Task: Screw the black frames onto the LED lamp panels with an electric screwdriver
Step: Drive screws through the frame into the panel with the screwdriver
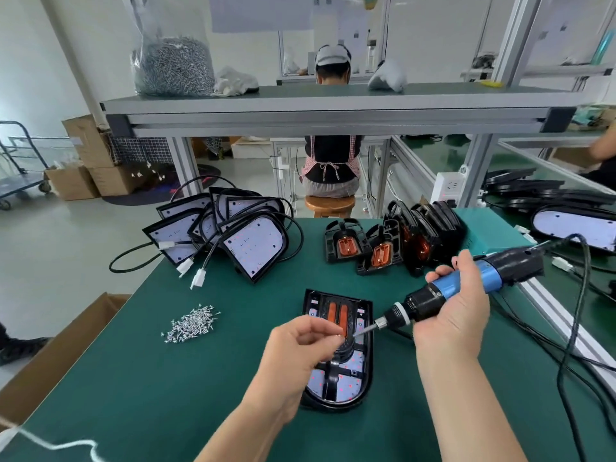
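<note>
Bright even indoor light, soft shadows, wide-angle edge distortion

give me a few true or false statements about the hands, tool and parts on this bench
1. The right hand grips the electric screwdriver. True.
2. The left hand is open and holds nothing. False: it pinches a screw at the bit tip, above the framed panel.
3. The loose screws lie right of the framed panel. False: they lie left of it.
4. Spare black frames stand beyond the framed panel. True.
</note>
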`<state>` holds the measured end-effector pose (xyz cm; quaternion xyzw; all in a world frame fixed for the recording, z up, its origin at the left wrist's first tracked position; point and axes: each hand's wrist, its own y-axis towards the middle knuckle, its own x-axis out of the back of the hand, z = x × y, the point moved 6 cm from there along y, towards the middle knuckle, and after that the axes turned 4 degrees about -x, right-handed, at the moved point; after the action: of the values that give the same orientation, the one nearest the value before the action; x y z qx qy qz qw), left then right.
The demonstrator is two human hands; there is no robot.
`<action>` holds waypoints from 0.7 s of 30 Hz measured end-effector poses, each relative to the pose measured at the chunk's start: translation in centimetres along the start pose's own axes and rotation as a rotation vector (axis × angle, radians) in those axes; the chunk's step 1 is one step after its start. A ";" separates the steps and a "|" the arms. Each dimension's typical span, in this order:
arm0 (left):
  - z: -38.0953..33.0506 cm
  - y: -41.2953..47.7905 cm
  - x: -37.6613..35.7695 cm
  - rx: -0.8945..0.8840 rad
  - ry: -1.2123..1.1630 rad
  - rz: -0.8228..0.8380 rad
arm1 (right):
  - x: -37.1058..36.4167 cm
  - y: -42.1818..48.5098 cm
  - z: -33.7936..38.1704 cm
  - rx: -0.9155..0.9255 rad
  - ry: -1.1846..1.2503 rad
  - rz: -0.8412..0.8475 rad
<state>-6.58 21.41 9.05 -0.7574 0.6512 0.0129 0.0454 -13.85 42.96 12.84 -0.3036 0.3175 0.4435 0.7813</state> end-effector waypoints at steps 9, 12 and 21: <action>-0.9 -1.3 -1.6 0.099 -0.274 0.033 | -1.1 -1.3 0.5 0.061 -0.024 -0.004; -0.8 -1.5 -1.6 0.096 -0.285 0.034 | -1.1 -1.4 0.6 0.065 -0.031 -0.001; -0.4 -1.7 -1.6 0.002 -0.170 -0.053 | -1.0 -2.1 0.8 0.101 -0.070 -0.009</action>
<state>-5.12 23.21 9.64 -0.7706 0.6247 0.0751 0.1014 -12.25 42.14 14.52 -0.2494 0.3106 0.4334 0.8084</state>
